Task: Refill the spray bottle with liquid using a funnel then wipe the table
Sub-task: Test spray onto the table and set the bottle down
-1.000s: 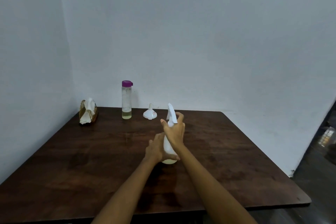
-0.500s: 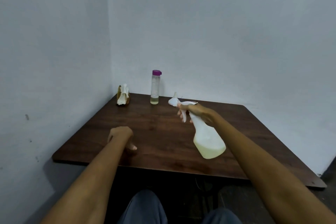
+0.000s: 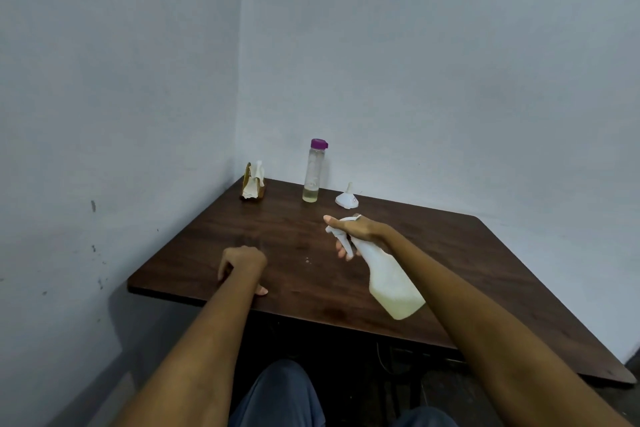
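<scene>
My right hand (image 3: 356, 232) grips the head of a white spray bottle (image 3: 391, 282), fingers on the trigger. The bottle is lifted above the dark wooden table (image 3: 450, 253) and tilted, nozzle pointing left, with pale yellowish liquid in its base. My left hand (image 3: 240, 265) rests on the table near its front left edge, fingers loosely curled and holding nothing. At the back stand a clear bottle with a purple cap (image 3: 314, 172), a little yellowish liquid at its bottom, and a white funnel (image 3: 347, 198) lying mouth down. A few small droplets (image 3: 307, 260) lie on the table between my hands.
A brown holder with white tissues (image 3: 253, 182) stands in the back left corner against the walls. White walls close the table in on the left and behind. My knees in blue trousers (image 3: 280, 395) are under the front edge.
The right hand lifted the spray bottle off the table and tilted it, nozzle left. The left hand let go of the bottle and came to rest near the front left edge. Droplets now show.
</scene>
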The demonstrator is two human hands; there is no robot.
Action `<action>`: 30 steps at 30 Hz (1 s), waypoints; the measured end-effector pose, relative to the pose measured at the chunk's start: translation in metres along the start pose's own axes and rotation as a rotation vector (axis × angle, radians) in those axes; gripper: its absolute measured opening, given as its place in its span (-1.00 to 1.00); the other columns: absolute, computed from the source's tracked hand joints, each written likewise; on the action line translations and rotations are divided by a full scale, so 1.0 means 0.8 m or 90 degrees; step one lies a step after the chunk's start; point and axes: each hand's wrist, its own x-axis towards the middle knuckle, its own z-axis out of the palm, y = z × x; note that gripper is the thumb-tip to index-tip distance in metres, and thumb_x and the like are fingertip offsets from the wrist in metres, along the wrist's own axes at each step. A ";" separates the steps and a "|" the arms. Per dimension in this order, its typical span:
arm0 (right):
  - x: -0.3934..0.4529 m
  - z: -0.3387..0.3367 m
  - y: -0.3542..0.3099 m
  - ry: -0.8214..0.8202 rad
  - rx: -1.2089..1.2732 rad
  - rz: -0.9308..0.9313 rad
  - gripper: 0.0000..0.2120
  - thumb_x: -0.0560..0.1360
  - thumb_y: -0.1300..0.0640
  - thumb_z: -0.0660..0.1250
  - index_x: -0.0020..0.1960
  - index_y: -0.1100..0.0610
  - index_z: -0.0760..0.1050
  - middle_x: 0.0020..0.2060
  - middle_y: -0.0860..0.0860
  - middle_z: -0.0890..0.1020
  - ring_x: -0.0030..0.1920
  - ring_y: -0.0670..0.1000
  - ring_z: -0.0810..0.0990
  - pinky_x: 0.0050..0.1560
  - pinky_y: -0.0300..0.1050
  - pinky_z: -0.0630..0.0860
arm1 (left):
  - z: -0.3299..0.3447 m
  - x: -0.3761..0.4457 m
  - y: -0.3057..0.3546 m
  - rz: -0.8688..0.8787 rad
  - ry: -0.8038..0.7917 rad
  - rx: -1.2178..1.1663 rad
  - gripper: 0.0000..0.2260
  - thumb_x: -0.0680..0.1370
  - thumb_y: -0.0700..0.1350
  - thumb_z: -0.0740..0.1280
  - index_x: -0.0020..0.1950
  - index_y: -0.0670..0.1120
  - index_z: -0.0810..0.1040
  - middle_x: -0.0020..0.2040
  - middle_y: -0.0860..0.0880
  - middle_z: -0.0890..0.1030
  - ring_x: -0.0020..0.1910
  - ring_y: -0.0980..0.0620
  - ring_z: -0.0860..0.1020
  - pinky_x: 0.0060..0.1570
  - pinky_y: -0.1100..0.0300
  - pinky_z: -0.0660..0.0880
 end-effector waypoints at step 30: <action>-0.103 -0.079 0.128 0.122 0.058 0.144 -0.49 0.58 -0.16 0.13 0.34 0.20 0.40 -0.27 0.16 0.60 -0.17 0.10 0.60 -0.04 0.04 0.56 | -0.022 -0.053 0.064 0.057 0.007 0.171 -0.66 0.60 -0.06 0.25 0.33 -0.18 0.45 0.30 -0.12 0.48 0.23 -0.16 0.52 0.13 0.03 0.56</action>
